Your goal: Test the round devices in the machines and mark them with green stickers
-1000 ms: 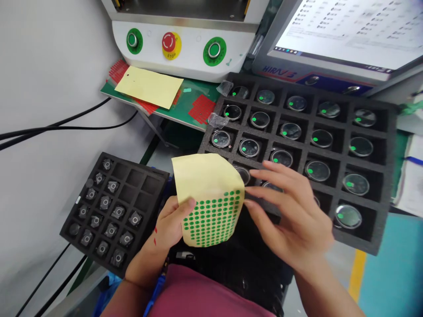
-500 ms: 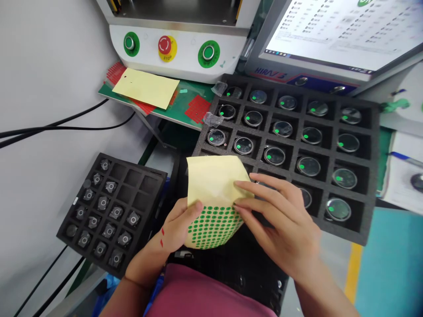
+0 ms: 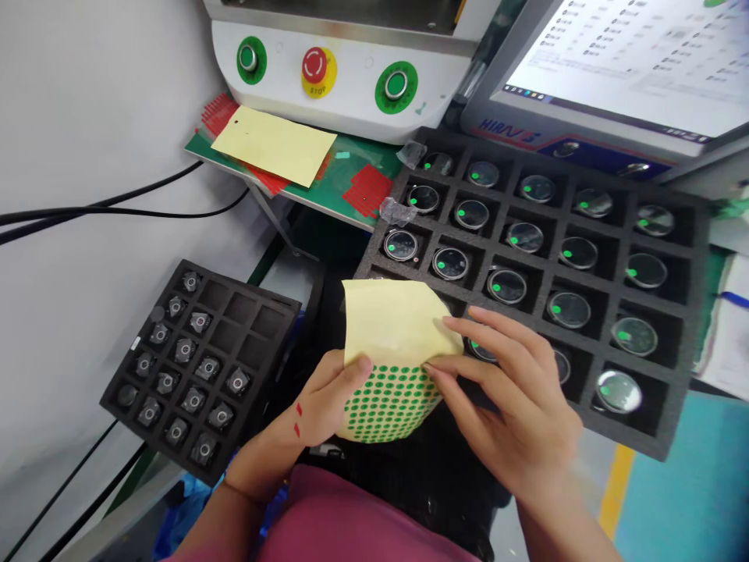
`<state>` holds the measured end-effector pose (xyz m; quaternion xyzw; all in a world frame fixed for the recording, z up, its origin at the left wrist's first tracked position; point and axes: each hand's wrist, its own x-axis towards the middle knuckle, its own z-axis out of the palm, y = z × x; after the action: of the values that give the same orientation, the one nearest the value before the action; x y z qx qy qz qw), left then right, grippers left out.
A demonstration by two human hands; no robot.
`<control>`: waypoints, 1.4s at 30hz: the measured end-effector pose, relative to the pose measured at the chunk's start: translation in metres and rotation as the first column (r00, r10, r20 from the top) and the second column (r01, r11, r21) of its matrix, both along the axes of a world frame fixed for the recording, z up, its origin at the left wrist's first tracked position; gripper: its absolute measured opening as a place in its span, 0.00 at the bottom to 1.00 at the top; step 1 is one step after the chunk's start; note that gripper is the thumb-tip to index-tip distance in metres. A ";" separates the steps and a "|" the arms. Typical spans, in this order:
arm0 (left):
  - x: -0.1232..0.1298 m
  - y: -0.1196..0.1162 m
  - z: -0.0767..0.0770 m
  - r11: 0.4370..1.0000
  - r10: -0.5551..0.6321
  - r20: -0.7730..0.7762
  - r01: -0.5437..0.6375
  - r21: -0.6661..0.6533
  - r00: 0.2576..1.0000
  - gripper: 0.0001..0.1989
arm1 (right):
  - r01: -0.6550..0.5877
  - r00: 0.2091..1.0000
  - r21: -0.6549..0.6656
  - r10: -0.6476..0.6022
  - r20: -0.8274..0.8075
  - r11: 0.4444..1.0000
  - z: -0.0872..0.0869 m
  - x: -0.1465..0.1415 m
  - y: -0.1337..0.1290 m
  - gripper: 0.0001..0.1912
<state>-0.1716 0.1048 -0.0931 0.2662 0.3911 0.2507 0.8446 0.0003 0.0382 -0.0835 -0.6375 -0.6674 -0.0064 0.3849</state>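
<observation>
A pale yellow sheet of round green stickers (image 3: 391,402) curves in front of me, its upper part bare. My left hand (image 3: 332,394) grips the sheet's left edge, thumb on the front and the other fingers hidden behind it. At the right end of the top sticker row, the thumb and index finger of my right hand (image 3: 509,398) are pinched together against the sheet. Whether a single sticker lies between those fingertips is hidden. My right hand's other fingers reach out over the sheet's bare part.
Round glass-like discs with green dots fill a large foam tray (image 3: 649,433) behind my right hand. A smaller foam tray (image 3: 234,308) with several small dark parts lies left. Beyond are a yellow sheet (image 3: 275,144), red stickers (image 3: 367,191), a machine with a stop button (image 3: 314,66) and a monitor (image 3: 620,70).
The view has shifted slightly, so the surroundings sit a little differently in it. Both hands keep their places on the sticker sheet, the right fingertips still at the top row's right end.
</observation>
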 end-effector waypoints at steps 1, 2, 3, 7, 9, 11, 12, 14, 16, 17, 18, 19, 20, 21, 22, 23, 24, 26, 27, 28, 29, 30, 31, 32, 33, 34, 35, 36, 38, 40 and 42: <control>-0.002 0.003 -0.001 1.000 0.015 -0.023 -0.015 -0.001 1.000 0.12 | -0.023 1.000 -0.010 0.022 -0.007 1.000 0.000 0.000 0.000 0.07; -0.005 0.007 -0.003 0.998 0.055 -0.054 -0.054 0.008 0.997 0.12 | -0.045 0.999 -0.018 0.045 -0.020 0.999 0.001 0.000 0.001 0.06; -0.009 0.014 -0.004 0.992 0.121 -0.091 -0.119 0.029 0.989 0.11 | -0.062 0.997 -0.022 0.061 -0.041 0.998 0.001 -0.001 0.003 0.06; -0.030 0.053 -0.007 0.825 0.559 -0.184 -0.518 0.227 0.809 0.10 | -0.043 0.983 -0.032 0.036 -0.180 0.999 -0.012 0.001 0.022 0.05; -0.041 0.070 -0.006 0.695 0.712 -0.185 -0.643 0.323 0.677 0.10 | -0.041 0.976 -0.069 0.026 -0.215 0.997 -0.026 0.001 0.036 0.03; -0.047 0.079 -0.005 0.596 0.798 -0.175 -0.712 0.372 0.577 0.09 | -0.063 0.976 -0.117 0.037 -0.216 0.991 -0.040 -0.001 0.049 0.03; -0.049 0.080 -0.006 0.566 0.821 -0.173 -0.736 0.371 0.543 0.08 | -0.070 0.977 -0.133 0.041 -0.210 0.989 -0.046 -0.002 0.055 0.03; -0.051 0.077 -0.009 0.536 0.844 -0.185 -0.774 0.337 0.503 0.07 | -0.068 0.981 -0.145 0.039 -0.193 0.987 -0.053 -0.006 0.064 0.04; -0.051 0.074 -0.014 0.544 0.839 -0.206 -0.788 0.288 0.504 0.06 | -0.051 0.985 -0.150 0.025 -0.173 0.987 -0.055 -0.009 0.069 0.05; -0.051 0.073 -0.016 0.553 0.833 -0.213 -0.789 0.269 0.511 0.06 | -0.043 0.987 -0.157 0.018 -0.162 0.987 -0.054 -0.011 0.071 0.05; -0.051 0.072 -0.018 0.560 0.827 -0.216 -0.788 0.256 0.518 0.06 | -0.038 0.988 -0.168 0.012 -0.151 0.985 -0.054 -0.012 0.072 0.06; -0.051 0.073 -0.019 0.569 0.821 -0.215 -0.784 0.247 0.528 0.05 | -0.033 0.990 -0.181 0.007 -0.140 0.983 -0.054 -0.012 0.073 0.07; -0.052 0.073 -0.020 0.576 0.817 -0.213 -0.781 0.242 0.536 0.05 | -0.028 0.992 -0.193 0.004 -0.128 0.981 -0.054 -0.013 0.075 0.07; -0.052 0.074 -0.020 0.581 0.814 -0.211 -0.778 0.241 0.542 0.05 | -0.024 0.993 -0.199 0.001 -0.115 0.980 -0.054 -0.014 0.076 0.08; -0.052 0.075 -0.020 0.585 0.811 -0.206 -0.774 0.243 0.548 0.05 | -0.019 0.994 -0.200 -0.002 -0.106 0.980 -0.055 -0.014 0.077 0.08; -0.051 0.076 -0.019 0.588 0.809 -0.198 -0.771 0.243 0.554 0.06 | -0.012 0.995 -0.194 -0.007 -0.100 0.981 -0.057 -0.015 0.079 0.09; -0.051 0.076 -0.018 0.589 0.808 -0.190 -0.771 0.243 0.558 0.06 | 0.000 0.995 -0.183 -0.018 -0.100 0.983 -0.058 -0.015 0.081 0.09; -0.049 0.076 -0.014 0.578 0.816 -0.184 -0.780 0.240 0.548 0.06 | 0.036 0.992 -0.151 -0.054 -0.114 0.988 -0.059 -0.016 0.083 0.07; -0.048 0.075 -0.012 0.573 0.820 -0.187 -0.785 0.237 0.542 0.06 | 0.056 0.990 -0.129 -0.072 -0.124 0.990 -0.057 -0.017 0.084 0.06; -0.046 0.075 -0.010 0.574 0.818 -0.189 -0.784 0.235 0.543 0.06 | 0.070 0.988 -0.099 -0.083 -0.133 0.993 -0.055 -0.017 0.083 0.05; -0.044 0.076 -0.008 0.579 0.815 -0.184 -0.779 0.239 0.550 0.06 | 0.077 0.987 -0.062 -0.085 -0.139 0.995 -0.051 -0.017 0.081 0.04; -0.042 0.078 -0.005 0.580 0.814 -0.169 -0.773 0.257 0.555 0.06 | 0.077 0.987 -0.024 -0.080 -0.141 0.997 -0.045 -0.016 0.078 0.03; -0.040 0.083 -0.002 0.577 0.815 -0.140 -0.765 0.287 0.562 0.06 | 0.074 0.987 0.014 -0.072 -0.142 0.997 -0.040 -0.016 0.073 0.02; -0.036 0.090 0.002 0.564 0.819 -0.101 -0.760 0.323 0.565 0.05 | 0.073 0.988 0.048 -0.066 -0.143 0.996 -0.034 -0.015 0.067 0.02; -0.031 0.101 0.005 0.541 0.825 -0.052 -0.761 0.359 0.562 0.05 | 0.077 0.987 0.075 -0.066 -0.145 0.994 -0.029 -0.013 0.060 0.02; -0.025 0.116 0.008 0.515 0.829 0.002 -0.765 0.386 0.559 0.05 | 0.085 0.986 0.093 -0.071 -0.149 0.992 -0.024 -0.012 0.052 0.03; -0.018 0.133 0.010 0.496 0.827 0.052 -0.771 0.399 0.559 0.06 | 0.098 0.985 0.105 -0.081 -0.155 0.990 -0.020 -0.010 0.044 0.03; -0.010 0.153 0.013 0.490 0.818 0.098 -0.777 0.396 0.566 0.07 | 0.109 0.983 0.113 -0.090 -0.160 0.988 -0.017 -0.008 0.036 0.04; 0.010 0.198 0.015 0.527 0.785 0.134 -0.765 0.370 0.605 0.10 | 0.134 0.981 0.127 -0.113 -0.161 0.983 -0.015 -0.003 0.019 0.04; 0.031 0.239 0.016 0.536 0.798 0.087 -0.768 0.351 0.597 0.11 | 0.155 0.981 0.139 -0.135 -0.140 0.978 -0.015 0.004 0.003 0.05; 0.049 0.269 0.013 0.574 0.780 0.045 -0.743 0.343 0.624 0.12 | 0.175 0.982 0.148 -0.162 -0.097 0.973 -0.017 0.011 -0.013 0.04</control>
<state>-0.1226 0.3741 -0.0797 0.2221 0.4661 0.6356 0.5739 0.0112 0.0256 -0.1009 -0.6594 -0.5915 -0.0643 0.4595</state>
